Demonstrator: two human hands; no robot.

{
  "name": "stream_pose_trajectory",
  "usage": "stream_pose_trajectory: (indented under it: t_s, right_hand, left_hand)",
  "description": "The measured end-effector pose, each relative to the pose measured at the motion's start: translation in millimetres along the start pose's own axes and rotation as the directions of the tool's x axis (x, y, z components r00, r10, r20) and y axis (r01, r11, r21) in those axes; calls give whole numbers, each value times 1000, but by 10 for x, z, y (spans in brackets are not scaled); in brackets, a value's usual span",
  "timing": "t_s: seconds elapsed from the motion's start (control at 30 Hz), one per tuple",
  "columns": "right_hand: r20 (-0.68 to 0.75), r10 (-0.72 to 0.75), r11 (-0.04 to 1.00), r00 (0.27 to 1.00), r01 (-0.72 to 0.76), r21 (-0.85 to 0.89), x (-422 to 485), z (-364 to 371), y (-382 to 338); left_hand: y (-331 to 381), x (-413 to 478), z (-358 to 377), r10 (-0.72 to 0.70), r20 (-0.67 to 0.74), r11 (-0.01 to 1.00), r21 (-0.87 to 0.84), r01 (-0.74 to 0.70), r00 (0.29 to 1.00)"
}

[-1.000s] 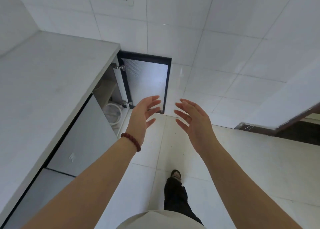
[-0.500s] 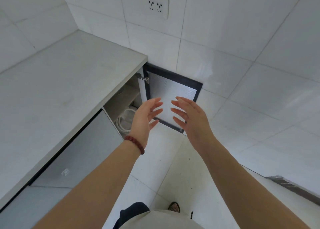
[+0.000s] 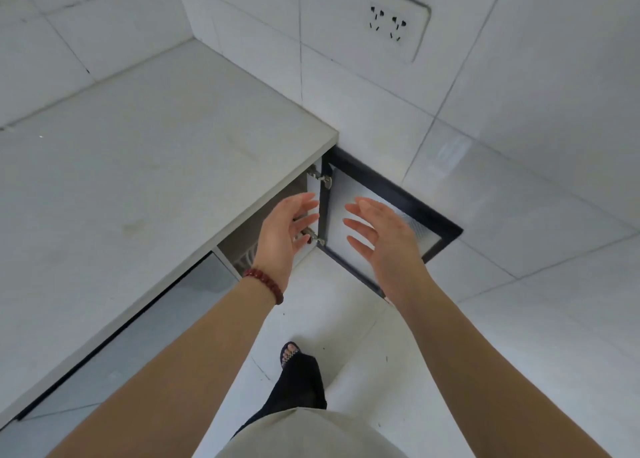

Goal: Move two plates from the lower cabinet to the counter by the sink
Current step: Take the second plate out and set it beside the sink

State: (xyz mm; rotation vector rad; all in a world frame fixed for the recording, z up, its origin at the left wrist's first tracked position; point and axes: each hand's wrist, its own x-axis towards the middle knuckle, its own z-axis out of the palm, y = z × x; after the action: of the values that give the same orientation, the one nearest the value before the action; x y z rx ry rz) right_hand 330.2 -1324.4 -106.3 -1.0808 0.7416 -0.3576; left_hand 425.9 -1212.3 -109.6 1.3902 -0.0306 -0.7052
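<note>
Both hands, left point(image 3: 282, 238) and right point(image 3: 389, 241), hang open and empty before the open cabinet point(image 3: 263, 236), each grip holding nothing. The plates point(image 3: 246, 258) show only as a pale rim low inside, under the desk point(image 3: 145, 167). The risks, as I judge: knuckles catching the desk edge or door point(image 3: 384, 222), and stacked plates slipping from a blind hold.

Both arms extended forward; left hand point(image 3: 281, 236) and right hand point(image 3: 388, 239) empty, fingers spread, palms facing each other, apart.
</note>
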Motion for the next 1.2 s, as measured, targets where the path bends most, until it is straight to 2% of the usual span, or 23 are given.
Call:
stream_pose_trajectory:
  t_s: [0.3,0.43,0.57,0.7,0.9,1.07,1.2]
  right_hand:
    - [90,71,997,993,-68,-44,900,241,-190]
    - [159,150,986,976,-137,-90,1218,298,-167]
    - [201,136,984,970,-109,-141,1561,314,12]
    - [215,61,988,975,-29,-150,1856,336,399]
    - [236,58,990,970,-26,-137,2328,242,1210]
    - [239,47,998,970,-35,-52,2950,244,1937]
    - [268,-33,999,963,27,24,3389,292,2511]
  left_hand:
    - [197,782,115,-7,-67,1000,-20,6,998]
    - [120,941,69,-13,-167,998,-63,3,986]
    - [-141,1113,-3,20,-254,997,-68,-38,967]
    - [-569,1324,-78,51,-274,994,-83,-77,960]
    - [-1352,1782,-288,98,-325,992,-42,-118,941]
    - [-1937,2418,-543,144,-360,980,-75,-183,922]
    - [-2405,2895,-792,223,-358,961,-73,-265,907]
